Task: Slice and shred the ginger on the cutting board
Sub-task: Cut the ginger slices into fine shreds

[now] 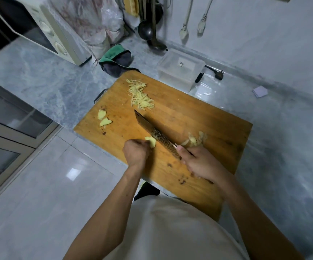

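On the cutting board [180, 113], the left hand [136, 153] is pinching a ginger piece [151, 141] in curled fingers, just left of the cleaver [155, 135] that the right hand [199, 162] is gripping.

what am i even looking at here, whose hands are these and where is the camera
There is one picture, taken by a wide-angle camera worn on a person's head, looking down at their own two hands; no machine is involved. On a wooden cutting board lie a pile of ginger shreds, two ginger pieces at the left edge, and fresh ginger slices. The left hand holds a ginger chunk in curled fingers. The right hand grips a cleaver, its blade beside that chunk.
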Available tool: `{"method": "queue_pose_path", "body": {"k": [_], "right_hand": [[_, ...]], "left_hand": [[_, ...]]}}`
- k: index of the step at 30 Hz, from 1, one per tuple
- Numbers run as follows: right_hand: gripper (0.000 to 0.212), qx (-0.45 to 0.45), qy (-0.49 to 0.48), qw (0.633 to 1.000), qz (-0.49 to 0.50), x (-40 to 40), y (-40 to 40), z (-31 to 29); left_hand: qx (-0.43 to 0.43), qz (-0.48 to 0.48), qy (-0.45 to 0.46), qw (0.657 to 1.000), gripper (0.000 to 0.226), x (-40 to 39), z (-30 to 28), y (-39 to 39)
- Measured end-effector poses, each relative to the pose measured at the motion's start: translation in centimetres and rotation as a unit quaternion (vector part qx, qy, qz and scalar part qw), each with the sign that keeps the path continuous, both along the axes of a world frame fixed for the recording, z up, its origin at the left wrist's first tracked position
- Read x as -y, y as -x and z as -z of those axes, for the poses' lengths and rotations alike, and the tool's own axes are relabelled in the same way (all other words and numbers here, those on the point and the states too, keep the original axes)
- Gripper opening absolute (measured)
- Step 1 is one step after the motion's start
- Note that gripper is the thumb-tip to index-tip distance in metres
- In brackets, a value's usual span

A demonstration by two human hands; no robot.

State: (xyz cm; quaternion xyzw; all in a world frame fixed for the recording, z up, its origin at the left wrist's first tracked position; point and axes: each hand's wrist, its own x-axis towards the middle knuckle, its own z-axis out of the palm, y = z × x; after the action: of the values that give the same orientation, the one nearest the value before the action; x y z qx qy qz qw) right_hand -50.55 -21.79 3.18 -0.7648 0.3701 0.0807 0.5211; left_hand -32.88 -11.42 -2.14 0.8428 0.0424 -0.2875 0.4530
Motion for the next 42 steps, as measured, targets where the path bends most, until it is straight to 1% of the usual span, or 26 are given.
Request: {"method": "queue_pose_path", "body": {"k": [2, 4, 5, 6, 7, 8, 10, 12, 14, 16, 17, 21, 25, 27, 28, 29, 31, 34, 35, 37, 38, 39, 40, 42], "right_hand": [[0.058, 0.015, 0.035, 0.999, 0.010, -0.6, -0.3, 0.4], [0.059, 0.026, 0.051, 0.998, 0.029, -1.2, -0.5, 0.9], [0.060, 0.027, 0.052, 0.998, 0.036, -1.4, -0.5, 1.0], [0.060, 0.025, 0.053, 0.998, 0.037, -1.5, -0.6, 0.9], [0.059, 0.020, 0.055, 0.998, 0.032, -1.6, -0.5, 0.9], [0.058, 0.014, 0.056, 0.998, 0.026, -1.7, -0.5, 0.7], [0.057, 0.010, 0.060, 0.998, 0.017, -1.8, -0.6, 0.5], [0.057, 0.008, 0.055, 0.998, 0.016, -1.7, -0.7, 0.5], [0.058, 0.009, 0.041, 0.999, 0.022, -1.4, -0.8, 0.6], [0.059, 0.009, 0.029, 0.999, 0.022, -1.2, -0.8, 0.7], [0.059, 0.008, 0.025, 0.999, 0.021, -1.1, -0.8, 0.6], [0.058, 0.002, 0.021, 0.999, 0.029, -1.2, -0.9, 0.6], [0.059, 0.000, 0.011, 0.999, 0.032, -1.3, -0.9, 0.5], [0.058, 0.000, 0.006, 0.999, 0.039, -1.2, -1.0, 0.4], [0.058, 0.000, 0.002, 0.999, 0.043, -1.2, -1.0, 0.2], [0.057, 0.003, -0.001, 0.999, 0.046, -1.2, -1.0, 0.2], [0.057, 0.010, -0.002, 0.999, 0.052, -1.2, -1.0, 0.3], [0.062, 0.016, 0.011, 0.998, 0.061, -1.5, -1.2, 0.4], [0.066, 0.016, 0.014, 0.998, 0.066, -1.6, -1.3, 0.4], [0.073, 0.016, 0.013, 0.997, 0.073, -1.8, -1.4, 0.4], [0.074, 0.016, 0.013, 0.997, 0.074, -1.9, -1.3, 0.4], [0.075, 0.018, 0.011, 0.997, 0.075, -1.9, -1.2, 0.4], [0.075, 0.019, 0.009, 0.997, 0.077, -1.9, -1.1, 0.3], [0.069, 0.022, 0.005, 0.996, 0.081, -1.9, -0.8, 0.1]], "left_hand": [[0.000, -0.006, 0.011, 1.000, 0.024, -0.1, -0.2, 0.0], [-0.032, -0.004, 0.026, 0.999, 0.016, -0.3, -0.3, -0.5], [-0.028, 0.011, 0.030, 0.999, 0.012, -0.8, -0.3, -0.7], [0.011, 0.044, 0.028, 0.999, 0.008, -1.3, -0.1, -0.9], [0.081, 0.099, 0.020, 0.992, 0.005, -2.0, 0.1, -1.2], [0.154, 0.166, 0.015, 0.974, 0.006, -2.8, 0.2, -1.4], [0.275, 0.307, 0.004, 0.911, 0.021, -3.7, 0.4, -2.2], [0.334, 0.426, -0.007, 0.841, 0.032, -3.6, 0.5, -3.5], [0.342, 0.516, -0.026, 0.785, 0.037, -3.0, 0.3, -4.4], [0.338, 0.570, -0.046, 0.748, 0.038, -2.5, 0.0, -4.8], [0.339, 0.586, -0.051, 0.734, 0.037, -2.3, -0.2, -5.1], [0.338, 0.627, -0.061, 0.699, 0.033, -2.0, -0.7, -6.2], [0.328, 0.642, -0.060, 0.691, 0.030, -1.4, -0.8, -6.8], [0.323, 0.634, -0.074, 0.699, 0.030, -1.4, -0.9, -6.6], [0.319, 0.623, -0.082, 0.710, 0.031, -1.5, -0.9, -6.3], [0.315, 0.607, -0.090, 0.724, 0.031, -1.6, -1.0, -6.0], [0.309, 0.552, -0.112, 0.767, 0.033, -1.9, -1.1, -5.0], [0.313, 0.415, -0.150, 0.841, 0.037, -2.4, -0.5, -2.9], [0.306, 0.376, -0.144, 0.862, 0.036, -2.3, -0.1, -2.2], [0.294, 0.342, -0.105, 0.886, 0.034, -2.2, 0.7, -1.5], [0.286, 0.351, -0.080, 0.888, 0.032, -2.1, 0.9, -1.7], [0.284, 0.379, -0.057, 0.879, 0.031, -1.9, 0.9, -2.2], [0.285, 0.425, -0.040, 0.858, 0.030, -1.7, 0.9, -2.9], [0.293, 0.527, -0.030, 0.797, 0.029, -1.3, 0.3, -4.5]]}}
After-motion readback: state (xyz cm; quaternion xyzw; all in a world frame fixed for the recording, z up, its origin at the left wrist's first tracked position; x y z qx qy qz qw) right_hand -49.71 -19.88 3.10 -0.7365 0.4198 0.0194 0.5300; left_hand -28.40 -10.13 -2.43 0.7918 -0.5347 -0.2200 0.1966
